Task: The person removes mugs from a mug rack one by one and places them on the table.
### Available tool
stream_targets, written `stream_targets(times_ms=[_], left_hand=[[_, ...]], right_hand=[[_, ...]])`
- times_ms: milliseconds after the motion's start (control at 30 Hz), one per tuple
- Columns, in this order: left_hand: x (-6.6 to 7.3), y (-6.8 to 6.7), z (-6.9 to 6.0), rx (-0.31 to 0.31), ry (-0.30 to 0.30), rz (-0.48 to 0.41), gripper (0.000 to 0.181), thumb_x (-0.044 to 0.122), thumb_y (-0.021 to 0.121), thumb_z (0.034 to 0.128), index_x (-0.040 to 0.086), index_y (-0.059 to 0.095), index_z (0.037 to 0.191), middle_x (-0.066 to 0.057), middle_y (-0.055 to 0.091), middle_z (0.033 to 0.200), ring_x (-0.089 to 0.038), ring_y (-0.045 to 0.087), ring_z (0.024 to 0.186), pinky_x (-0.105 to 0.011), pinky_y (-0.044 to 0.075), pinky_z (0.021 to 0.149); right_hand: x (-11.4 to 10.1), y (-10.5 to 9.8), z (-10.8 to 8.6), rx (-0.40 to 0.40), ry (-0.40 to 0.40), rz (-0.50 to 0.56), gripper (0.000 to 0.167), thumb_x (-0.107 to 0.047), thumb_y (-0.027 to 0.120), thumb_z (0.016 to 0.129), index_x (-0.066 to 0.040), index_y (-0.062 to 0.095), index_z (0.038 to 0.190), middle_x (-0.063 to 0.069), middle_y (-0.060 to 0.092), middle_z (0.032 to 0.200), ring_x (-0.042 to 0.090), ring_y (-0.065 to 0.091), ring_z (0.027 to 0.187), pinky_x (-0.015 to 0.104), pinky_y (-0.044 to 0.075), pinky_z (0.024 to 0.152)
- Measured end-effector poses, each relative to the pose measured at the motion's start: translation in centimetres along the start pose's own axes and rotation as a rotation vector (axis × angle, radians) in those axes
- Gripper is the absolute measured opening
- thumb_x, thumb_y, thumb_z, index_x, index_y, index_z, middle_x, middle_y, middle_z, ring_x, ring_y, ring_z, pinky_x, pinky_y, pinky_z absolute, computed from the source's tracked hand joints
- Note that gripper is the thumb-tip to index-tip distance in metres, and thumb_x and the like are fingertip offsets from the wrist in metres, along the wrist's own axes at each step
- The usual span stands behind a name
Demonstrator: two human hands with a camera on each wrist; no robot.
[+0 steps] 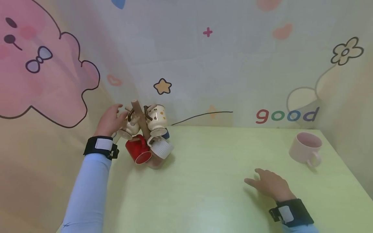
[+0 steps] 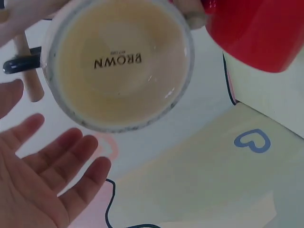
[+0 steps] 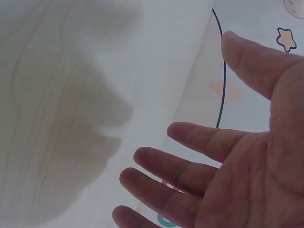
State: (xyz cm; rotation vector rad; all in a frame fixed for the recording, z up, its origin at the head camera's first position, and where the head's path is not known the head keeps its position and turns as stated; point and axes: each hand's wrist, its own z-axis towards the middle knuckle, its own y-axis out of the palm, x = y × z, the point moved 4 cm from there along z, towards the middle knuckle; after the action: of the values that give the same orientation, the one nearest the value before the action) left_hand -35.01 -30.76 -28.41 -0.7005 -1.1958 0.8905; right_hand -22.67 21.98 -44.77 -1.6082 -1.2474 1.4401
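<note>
A wooden mug stand at the left of the table bears several mugs: a cream mug at its left, a spotted cream mug, a red mug and a white ribbed mug. Beside the left cream mug is my left hand; in the left wrist view its fingers are spread below the mug's open mouth, not curled round it. My right hand hovers over the table with fingers spread, holding nothing; the right wrist view shows its palm.
A pink mug stands upright at the table's right, beyond my right hand. Part of a blue thing shows behind the stand. A printed cloth hangs along the back edge of the pale green table.
</note>
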Motion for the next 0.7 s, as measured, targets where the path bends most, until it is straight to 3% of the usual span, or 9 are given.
stream_targets(times_ms=[167, 300, 500, 700], left_hand=[[0.5, -0.2, 1.2, -0.113, 0.067, 0.027, 0.055, 0.034, 0.044, 0.1065, -0.001, 0.037, 0.149, -0.030, 0.045, 0.142, -0.048, 0.045, 0.127, -0.061, 0.038, 0.102], [0.9, -0.5, 1.4, -0.163, 0.104, 0.052, 0.052, 0.033, 0.044, 0.1067, 0.000, 0.041, 0.148, -0.033, 0.049, 0.137, -0.049, 0.049, 0.123, -0.061, 0.039, 0.101], [0.9, -0.4, 1.8, -0.222, 0.118, 0.046, 0.051, 0.027, 0.045, 0.1069, 0.003, 0.037, 0.151, -0.032, 0.049, 0.135, -0.046, 0.050, 0.121, -0.061, 0.039, 0.102], [0.1, -0.3, 2.1, -0.240, 0.112, 0.008, 0.042, 0.031, 0.046, 0.1065, 0.008, 0.046, 0.142, -0.028, 0.056, 0.128, -0.043, 0.055, 0.115, -0.060, 0.042, 0.098]], right_hand=[[0.3, -0.1, -0.2, 0.000, 0.010, -0.003, 0.083, -0.060, 0.058, 0.091, 0.013, 0.053, 0.131, 0.037, 0.055, 0.126, 0.055, 0.049, 0.119, 0.068, 0.043, 0.089], [0.6, -0.2, -0.2, 0.000, 0.016, -0.002, 0.083, -0.061, 0.058, 0.091, 0.013, 0.053, 0.130, 0.037, 0.055, 0.126, 0.055, 0.049, 0.119, 0.068, 0.043, 0.090], [0.8, 0.0, 0.0, -0.004, 0.017, 0.001, 0.085, -0.062, 0.057, 0.091, 0.013, 0.053, 0.131, 0.037, 0.055, 0.126, 0.055, 0.049, 0.120, 0.068, 0.042, 0.090], [1.0, 0.1, 0.1, -0.012, 0.019, -0.002, 0.087, -0.065, 0.056, 0.090, 0.012, 0.053, 0.130, 0.036, 0.056, 0.126, 0.055, 0.049, 0.120, 0.068, 0.042, 0.091]])
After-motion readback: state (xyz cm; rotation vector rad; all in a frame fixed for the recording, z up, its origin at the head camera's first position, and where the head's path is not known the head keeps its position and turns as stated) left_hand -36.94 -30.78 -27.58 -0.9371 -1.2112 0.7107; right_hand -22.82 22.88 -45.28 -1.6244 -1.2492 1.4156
